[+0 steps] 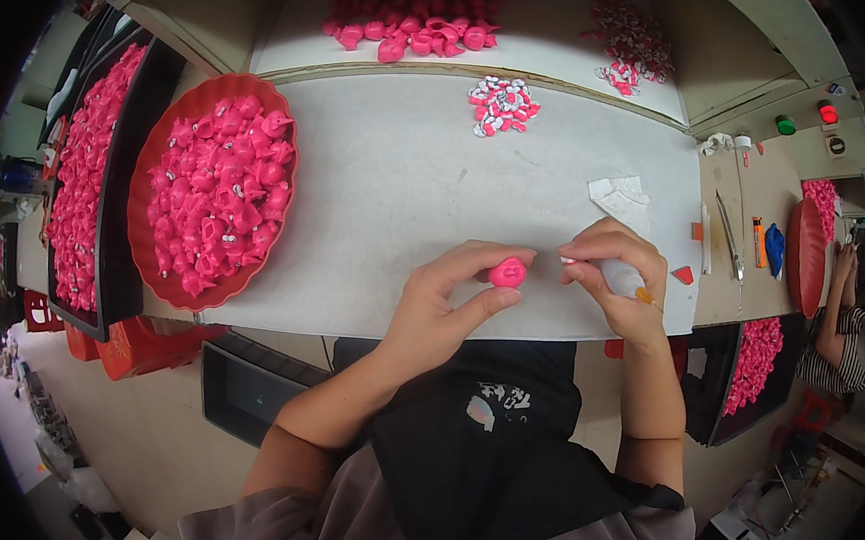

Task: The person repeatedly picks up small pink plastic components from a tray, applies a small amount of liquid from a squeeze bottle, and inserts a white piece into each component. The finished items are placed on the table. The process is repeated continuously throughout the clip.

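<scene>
Over the near edge of the white mat (397, 197), my left hand (440, 306) pinched one pink piece (508, 272) between thumb and forefinger; my right hand (617, 278), fingers curled, gripped one small glue bottle (621, 276) just beside it; one heaped red tray (212, 189) lay left

The person wears a soft grey-brown shirt with short sleeves, so both forearms are bare. A black apron with a small pale picture printed on it covers the lap. The left hand (440, 306) and the right hand (618, 273) wear no gloves.
</scene>
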Demonstrator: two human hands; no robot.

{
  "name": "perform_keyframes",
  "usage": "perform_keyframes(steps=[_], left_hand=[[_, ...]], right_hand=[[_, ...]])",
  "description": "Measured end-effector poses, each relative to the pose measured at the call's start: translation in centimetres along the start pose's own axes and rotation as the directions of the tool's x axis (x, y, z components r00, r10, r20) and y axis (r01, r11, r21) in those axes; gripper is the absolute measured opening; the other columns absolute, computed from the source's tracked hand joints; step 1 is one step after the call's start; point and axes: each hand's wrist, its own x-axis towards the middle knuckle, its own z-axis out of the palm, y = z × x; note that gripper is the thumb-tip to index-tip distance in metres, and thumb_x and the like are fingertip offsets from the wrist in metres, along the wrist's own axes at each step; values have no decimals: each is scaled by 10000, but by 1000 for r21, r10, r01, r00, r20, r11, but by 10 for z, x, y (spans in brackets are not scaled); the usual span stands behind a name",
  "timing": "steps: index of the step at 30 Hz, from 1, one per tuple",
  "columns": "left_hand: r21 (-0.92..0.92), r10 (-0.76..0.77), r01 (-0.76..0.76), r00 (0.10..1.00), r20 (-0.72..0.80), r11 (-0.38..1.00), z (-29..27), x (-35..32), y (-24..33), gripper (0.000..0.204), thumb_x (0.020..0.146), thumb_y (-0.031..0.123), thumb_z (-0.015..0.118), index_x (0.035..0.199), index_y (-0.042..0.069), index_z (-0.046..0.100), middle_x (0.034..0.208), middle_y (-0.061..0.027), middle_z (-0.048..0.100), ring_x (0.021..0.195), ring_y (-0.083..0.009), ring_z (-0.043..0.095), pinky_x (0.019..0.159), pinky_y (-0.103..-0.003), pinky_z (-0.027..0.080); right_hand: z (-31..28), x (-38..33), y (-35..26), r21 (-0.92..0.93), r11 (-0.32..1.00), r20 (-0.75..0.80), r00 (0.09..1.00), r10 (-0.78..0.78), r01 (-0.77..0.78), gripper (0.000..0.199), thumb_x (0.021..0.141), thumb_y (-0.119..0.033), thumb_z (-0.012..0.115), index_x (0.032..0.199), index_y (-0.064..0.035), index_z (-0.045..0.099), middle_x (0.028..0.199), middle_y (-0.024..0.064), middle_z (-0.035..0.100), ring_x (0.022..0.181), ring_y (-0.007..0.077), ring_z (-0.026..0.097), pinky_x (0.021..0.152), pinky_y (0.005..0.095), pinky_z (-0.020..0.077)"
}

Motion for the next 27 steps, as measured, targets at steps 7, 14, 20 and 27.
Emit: perform_keyframes(steps=[7,14,20,27], left_hand=[[189,91,-81,995,-42,979,14,-2,6,284,739,30,652,1017,8,600,964,-99,612,887,-178,575,782,-279,443],[329,243,-223,970,-21,918,17,-3,3,263,736,60,658,988,11,601,897,-118,609,806,-220,591,716,-278,459],[123,104,-104,995,9,987,14,-7,-1,242,763,73,646,993,11,599,914,-86,618,834,-171,591,740,-281,461],[-485,-267,358,931,248,798,11,-7,9,267,831,79,586,1071,-35,556,976,-102,611,915,-140,583,824,-258,461]], right_hand=[[13,-16,-12,31,998,-96,994,-44,47,182,660,5,716,823,-33,644,814,92,611,692,163,591,598,243,462],[16,-15,-16,-110,985,-28,990,-138,134,194,645,-22,732,814,-27,636,817,82,574,681,159,585,575,239,467],[19,-17,-22,-256,946,9,979,-205,200,242,629,-16,735,850,-34,638,852,83,545,684,157,572,569,248,461],[20,-13,-19,-166,971,64,984,-165,173,300,603,-56,759,866,-39,615,892,98,551,712,184,590,577,258,483]])
